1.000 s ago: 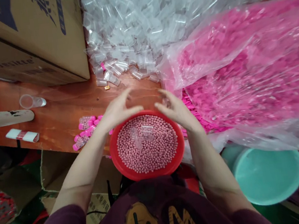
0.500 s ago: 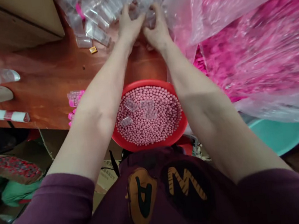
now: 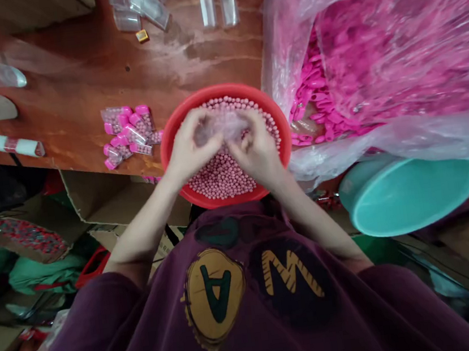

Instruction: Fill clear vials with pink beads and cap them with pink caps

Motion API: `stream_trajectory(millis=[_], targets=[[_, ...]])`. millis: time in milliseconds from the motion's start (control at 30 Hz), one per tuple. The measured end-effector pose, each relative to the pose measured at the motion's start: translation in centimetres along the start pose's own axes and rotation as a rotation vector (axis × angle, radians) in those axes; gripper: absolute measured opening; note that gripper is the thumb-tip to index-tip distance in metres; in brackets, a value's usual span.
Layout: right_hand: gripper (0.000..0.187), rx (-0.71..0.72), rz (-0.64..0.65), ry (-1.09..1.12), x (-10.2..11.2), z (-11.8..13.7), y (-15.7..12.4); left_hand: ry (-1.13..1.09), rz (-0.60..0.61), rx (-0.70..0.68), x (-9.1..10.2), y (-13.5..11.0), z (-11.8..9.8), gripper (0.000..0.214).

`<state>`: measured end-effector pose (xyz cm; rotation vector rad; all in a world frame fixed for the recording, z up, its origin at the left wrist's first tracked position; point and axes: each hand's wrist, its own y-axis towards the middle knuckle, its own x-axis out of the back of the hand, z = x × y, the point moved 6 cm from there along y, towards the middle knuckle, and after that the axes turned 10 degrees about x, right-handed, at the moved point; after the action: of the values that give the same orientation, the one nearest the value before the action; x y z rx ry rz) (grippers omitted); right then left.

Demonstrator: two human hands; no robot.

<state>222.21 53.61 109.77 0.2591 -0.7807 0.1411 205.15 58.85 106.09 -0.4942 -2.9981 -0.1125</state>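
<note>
left hand (image 3: 191, 149) + right hand (image 3: 257, 150): cupped together around blurred clear vials (image 3: 220, 127) | above pink beads (image 3: 221, 177) in red bowl (image 3: 170, 140)

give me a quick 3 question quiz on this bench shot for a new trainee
1. True or false: both hands are over the red bowl of small pink beads.
2. Where does the cluster of pink-capped filled vials lie? A) inside the teal basin B) on the wooden table left of the red bowl C) on top of the cardboard box
3. What do the left hand and right hand hold between them?

Key
1. True.
2. B. The vials lie on the table, apart from the teal basin.
3. A bunch of clear empty vials, blurred, so the count cannot be told.
</note>
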Motion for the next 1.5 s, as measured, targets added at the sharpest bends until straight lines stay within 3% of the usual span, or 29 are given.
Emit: stream_trajectory(millis=[67,133,233,333,400,500,633,767,867,933,1033,1100,1167,1267,1400,1500], targets=[[0.059,-0.026,0.075,-0.081,-1.1,0.2,-4.4,0.161,-0.009,0.056,-0.6,-4.4,2.3,0.036],[0.064,-0.079,0.129,-0.165,-1.3,-0.9,-6.9,0.293,-0.119,0.105,-0.8,-5.9,3.8,0.032],[0.073,-0.143,0.15,-0.261,-0.7,-3.5,-7.8,0.398,-0.197,0.083,-2.1,-3.3,4.2,0.033],[0.066,-0.162,0.157,-0.316,-0.4,-5.5,-7.2,0.473,-0.043,0.0,-5.1,1.1,3.7,0.045],[0.056,-0.155,0.148,-0.33,-0.4,-6.0,-6.8,0.518,0.018,0.0,-6.5,2.7,4.0,0.04],[0.047,-0.13,0.141,-0.332,-0.6,-5.6,-6.1,0.569,0.033,0.062,-7.2,2.0,5.4,0.035],[0.059,-0.065,0.186,-0.389,-1.3,-3.9,-4.9,0.576,0.021,0.113,-6.7,-0.9,6.7,0.036],[0.058,-0.011,0.299,-0.39,-2.5,-3.5,-4.8,0.506,-0.092,0.105,-5.0,-2.4,5.9,0.028],[0.047,0.053,0.142,-0.228,-1.8,-3.3,-4.5,0.35,-0.142,0.152,-3.6,-2.7,5.2,0.022],[0.04,0.113,0.044,-0.121,-1.0,-2.8,-3.8,0.123,-0.081,0.218,-3.5,-2.7,5.3,0.028],[0.03,0.19,0.059,-0.048,-0.8,-1.8,-2.5,-0.233,0.067,0.304,-4.4,-2.8,5.4,0.035],[0.019,0.192,0.06,-0.042,-0.9,-1.7,-1.9,-0.338,0.077,0.333,-5.1,-3.0,5.4,0.035],[0.012,0.149,0.018,-0.044,-0.8,-2.3,-1.6,-0.251,-0.025,0.32,-5.4,-3.4,5.1,0.035],[0.014,-0.009,-0.046,-0.019,-1.4,-4.2,-1.8,0.15,-0.186,0.181,-5.8,-4.1,3.5,0.038],[0.018,-0.202,-0.077,0.017,-3.0,-5.5,-2.1,0.553,-0.133,0.064,-6.3,-3.7,2.2,0.027],[0.016,-0.127,-0.104,-0.02,-2.0,-5.1,-2.6,0.608,-0.144,0.042,-4.7,-1.4,2.7,0.025]])
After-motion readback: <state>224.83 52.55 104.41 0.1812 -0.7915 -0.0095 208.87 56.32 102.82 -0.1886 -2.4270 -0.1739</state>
